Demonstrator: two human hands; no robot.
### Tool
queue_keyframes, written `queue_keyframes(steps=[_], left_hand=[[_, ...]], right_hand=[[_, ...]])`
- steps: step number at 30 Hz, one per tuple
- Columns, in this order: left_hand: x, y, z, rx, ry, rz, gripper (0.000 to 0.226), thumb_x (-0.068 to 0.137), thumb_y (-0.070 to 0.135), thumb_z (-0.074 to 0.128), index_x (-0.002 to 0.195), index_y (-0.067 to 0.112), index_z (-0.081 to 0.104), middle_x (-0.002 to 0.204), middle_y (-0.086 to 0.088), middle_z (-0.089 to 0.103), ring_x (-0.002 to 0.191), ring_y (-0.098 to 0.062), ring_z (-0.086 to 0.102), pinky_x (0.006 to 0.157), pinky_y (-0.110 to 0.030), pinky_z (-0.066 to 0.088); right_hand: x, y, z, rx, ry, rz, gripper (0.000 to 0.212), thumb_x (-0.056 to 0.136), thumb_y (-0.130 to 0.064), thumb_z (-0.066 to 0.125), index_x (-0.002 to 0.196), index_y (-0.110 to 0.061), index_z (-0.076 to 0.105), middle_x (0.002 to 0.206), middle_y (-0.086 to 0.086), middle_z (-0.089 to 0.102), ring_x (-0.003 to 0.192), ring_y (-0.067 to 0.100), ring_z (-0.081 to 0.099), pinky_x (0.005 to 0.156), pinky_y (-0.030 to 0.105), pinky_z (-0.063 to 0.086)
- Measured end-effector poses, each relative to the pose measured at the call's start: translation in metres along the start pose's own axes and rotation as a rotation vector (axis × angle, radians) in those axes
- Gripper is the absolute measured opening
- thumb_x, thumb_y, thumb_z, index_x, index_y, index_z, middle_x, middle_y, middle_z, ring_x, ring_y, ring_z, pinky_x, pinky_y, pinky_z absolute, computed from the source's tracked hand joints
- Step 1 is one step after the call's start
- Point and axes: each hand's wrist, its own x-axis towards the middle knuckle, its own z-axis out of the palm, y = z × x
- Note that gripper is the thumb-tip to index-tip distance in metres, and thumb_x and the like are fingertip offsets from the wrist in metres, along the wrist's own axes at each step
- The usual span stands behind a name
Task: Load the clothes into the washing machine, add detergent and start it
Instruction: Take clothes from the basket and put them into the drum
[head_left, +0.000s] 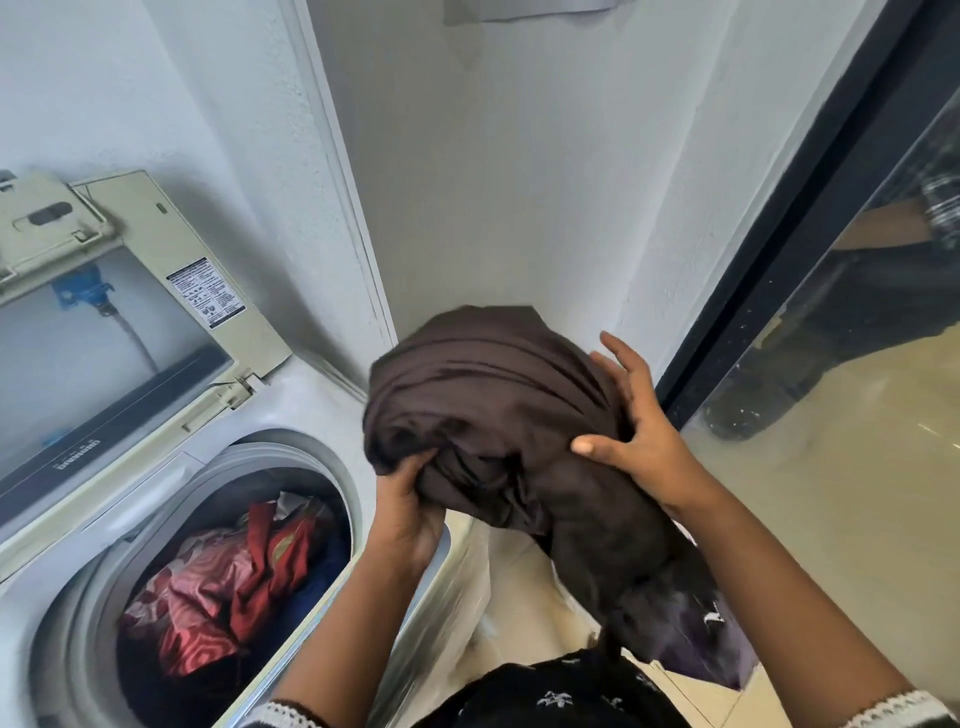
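From my head camera, looking down, I hold a bundled dark brown garment (483, 395) in the centre of the frame, lifted in the air just right of the washing machine (311, 405). My left hand (408, 506) grips the bundle from below, fingers curled up into the folds at its lower left edge. My right hand (636, 431) is set against its right side, the thumb pressing across the front and the fingers spread loosely, some of them lifted off the cloth. A tail of the garment hangs down toward the lower right. The machine fills the lower left of the frame; its lid (130, 322) stands raised at the upper left, and its drum (78, 597) already holds red and pink patterned clothes (218, 587) with something dark blue beside them. A glass door with a dark frame (779, 249) runs down the right side.
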Motion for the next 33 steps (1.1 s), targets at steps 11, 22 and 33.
queue_keyframes(steps=[11,22,33], left_hand=[[-0.019,-0.006,0.001,0.433,-0.143,-0.163,0.055,0.075,0.012,0.073,0.128,0.014,0.057,0.127,-0.006,0.067,0.116,-0.020,0.064,0.088,-0.030,0.054],[-0.013,0.002,-0.010,1.056,-0.370,0.175,0.118,0.055,0.022,0.095,0.146,0.040,0.021,0.148,0.006,0.039,0.134,-0.009,0.045,0.104,-0.034,0.046],[-0.007,0.021,-0.021,0.347,0.000,0.134,0.086,0.045,0.033,0.088,0.123,0.018,0.055,0.105,0.006,0.071,0.096,-0.011,0.065,0.075,-0.021,0.055]], right_hand=[[-0.004,0.033,0.044,0.298,0.326,0.135,0.096,0.055,-0.023,0.092,0.139,-0.030,0.045,0.131,-0.003,0.063,0.120,0.019,0.062,0.106,0.051,0.047],[0.003,-0.024,0.049,-1.091,-0.031,-0.380,0.082,0.060,-0.027,0.064,0.139,-0.038,0.041,0.110,-0.008,0.060,0.095,0.024,0.059,0.082,0.040,0.044],[0.005,-0.043,0.015,-0.774,-0.277,-0.239,0.122,0.058,-0.073,0.079,0.152,-0.049,0.005,0.164,-0.017,-0.002,0.151,0.004,-0.010,0.123,0.054,0.000]])
